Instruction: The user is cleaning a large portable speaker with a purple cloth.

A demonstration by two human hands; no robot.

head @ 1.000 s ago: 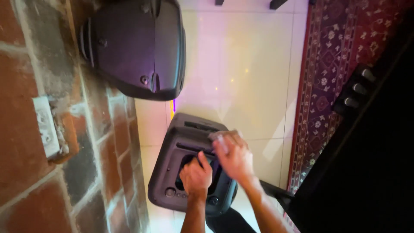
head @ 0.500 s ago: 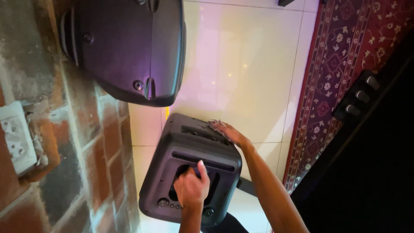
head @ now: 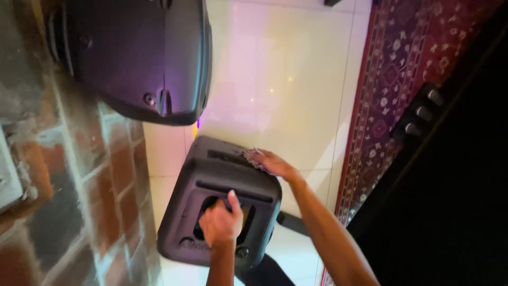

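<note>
Speaker (head: 211, 175): dark, boxy, rounded corners, floor-standing.

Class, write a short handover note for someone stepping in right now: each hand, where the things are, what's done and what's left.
Left hand: closed on the handle recess atop the dark speaker.
Right hand: flat on the speaker's far top edge, a small cloth under the fingers.
Speaker stands on the pale tiled floor, beside the brick wall; a larger speaker sits behind.
Done: speaker steadied.
Left: how much top is wiped cannot be told.
</note>
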